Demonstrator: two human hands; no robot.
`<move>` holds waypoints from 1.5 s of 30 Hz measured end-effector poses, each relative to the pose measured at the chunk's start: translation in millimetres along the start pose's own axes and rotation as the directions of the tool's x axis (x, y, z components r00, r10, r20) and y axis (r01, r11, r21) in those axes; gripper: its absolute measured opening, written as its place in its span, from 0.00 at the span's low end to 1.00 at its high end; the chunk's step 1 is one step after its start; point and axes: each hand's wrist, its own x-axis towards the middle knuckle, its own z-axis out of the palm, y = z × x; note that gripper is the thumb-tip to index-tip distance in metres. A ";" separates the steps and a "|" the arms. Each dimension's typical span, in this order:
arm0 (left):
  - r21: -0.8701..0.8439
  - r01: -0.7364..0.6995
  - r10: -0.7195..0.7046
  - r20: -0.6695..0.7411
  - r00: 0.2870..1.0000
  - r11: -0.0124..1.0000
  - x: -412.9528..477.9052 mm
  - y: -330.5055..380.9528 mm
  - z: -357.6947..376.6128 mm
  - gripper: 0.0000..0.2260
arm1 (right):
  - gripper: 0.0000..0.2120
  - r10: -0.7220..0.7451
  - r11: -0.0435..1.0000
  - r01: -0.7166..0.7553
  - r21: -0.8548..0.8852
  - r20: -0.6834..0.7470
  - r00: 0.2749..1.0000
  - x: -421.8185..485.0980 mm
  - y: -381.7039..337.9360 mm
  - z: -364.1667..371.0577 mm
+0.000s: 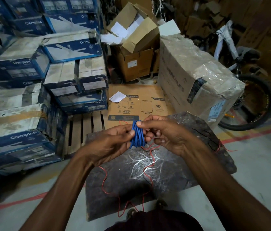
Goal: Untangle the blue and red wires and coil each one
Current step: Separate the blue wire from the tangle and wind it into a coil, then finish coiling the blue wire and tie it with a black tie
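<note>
A tight bundle of blue wire (137, 135) sits between both hands, above a dark stone slab (173, 172). My left hand (109, 144) grips the bundle from the left with fingers curled around it. My right hand (163, 132) pinches its top with thumb and forefinger, while the other fingers sit behind it. The red wire (149, 165) lies loose and wavy on the slab below my hands, running down past the slab's near edge. Another stretch of red wire (221, 147) shows at the slab's right edge.
Stacked blue and white boxes (31, 97) fill the left. A flat brown carton (139, 104) lies beyond the slab, with a wooden pallet (83, 129) beside it. A large wrapped carton (194, 80) and a bicycle (248, 100) stand to the right. Red lines mark the grey floor.
</note>
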 end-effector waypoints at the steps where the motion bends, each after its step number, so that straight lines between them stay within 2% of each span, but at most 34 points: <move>1: 0.027 -0.001 0.001 0.013 1.000 1.000 -0.2 -0.5 0.1 0.14 | 0.09 0.000 1.000 0.000 0.011 0.017 1.000 0.4 0.5 -0.4; 4: 0.121 -0.013 0.007 0.050 0.999 0.993 -0.2 -2.9 -2.7 0.16 | 0.09 0.003 1.000 -0.004 0.018 0.048 0.999 1.2 3.5 -1.0; 9: 0.208 -0.043 0.039 0.020 0.999 0.977 2.7 -6.5 -1.4 0.13 | 0.10 0.013 1.000 -0.012 -0.011 0.040 0.999 4.8 7.0 -2.0; 13: 0.159 -0.069 0.067 0.015 0.998 0.985 9.5 -12.4 0.5 0.15 | 0.12 0.003 1.000 -0.003 0.001 0.018 1.000 8.2 9.1 -2.8; 18: 0.109 -0.042 0.046 -0.030 0.999 0.993 9.0 -21.5 -4.1 0.11 | 0.13 -0.014 1.000 0.014 0.007 -0.016 1.000 8.5 17.7 -0.5; 20: 0.090 -0.016 0.020 -0.044 0.999 0.996 8.2 -26.0 -5.3 0.12 | 0.13 0.004 1.000 -0.002 0.024 -0.082 0.997 6.6 21.0 -6.2; 24: 0.049 -0.015 0.016 -0.034 0.999 0.999 7.2 -37.1 -9.0 0.14 | 0.12 0.056 0.975 0.003 0.222 -0.262 0.963 -3.4 33.4 -46.1; 26: 0.023 -0.032 0.033 -0.040 0.999 0.999 8.0 -41.1 -10.5 0.11 | 0.14 0.090 0.963 0.028 0.268 -0.416 0.905 -11.8 52.0 -83.5; 28: 0.027 -0.051 0.053 -0.092 0.994 0.998 8.4 -43.1 -10.0 0.08 | 0.13 0.124 0.962 0.046 0.270 -0.580 0.805 -21.3 73.3 -127.7; 30: -0.029 -0.070 0.066 -0.127 0.990 0.997 8.5 -43.0 -10.4 0.09 | 0.11 0.142 0.972 0.038 0.234 -0.704 0.696 -30.0 93.5 -173.0; 32: -0.083 -0.077 0.066 -0.124 0.990 0.994 11.0 -43.0 -10.8 0.17 | 0.09 0.138 0.987 -0.017 0.157 -0.806 0.575 -33.7 113.1 -214.9; 34: -0.086 -0.078 0.064 -0.154 0.986 0.993 14.6 -44.8 -7.9 0.17 | 0.08 0.081 0.996 -0.061 0.059 -0.858 0.506 -30.8 133.1 -252.5; 36: -0.061 -0.077 0.064 -0.188 0.980 0.995 19.7 -47.2 -2.4 0.17 | 0.05 -0.026 0.992 -0.097 -0.085 -0.870 0.492 -22.1 148.3 -279.4; 39: -0.027 -0.053 0.046 -0.232 0.972 0.998 28.9 -49.8 9.7 0.20 | 0.09 -0.155 0.917 -0.243 -0.315 -0.844 0.513 -2.0 163.7 -311.6; 41: -0.014 -0.053 0.049 -0.242 0.969 0.998 35.6 -52.9 14.8 0.19 | 0.09 -0.176 0.846 -0.337 -0.414 -0.812 0.556 13.4 172.8 -329.7; 43: 0.001 -0.076 0.074 -0.257 0.964 0.997 41.9 -57.3 20.0 0.09 | 0.09 -0.151 0.777 -0.422 -0.468 -0.789 0.596 28.8 181.3 -344.8; 44: -0.003 -0.089 0.084 -0.285 0.955 0.996 44.7 -59.3 22.8 0.08 | 0.08 -0.137 0.735 -0.461 -0.498 -0.774 0.618 36.1 183.6 -349.3; 45: -0.016 -0.083 0.073 -0.329 0.942 0.996 47.5 -61.6 24.8 0.13 | 0.07 -0.127 0.698 -0.488 -0.525 -0.760 0.637 44.2 184.8 -353.3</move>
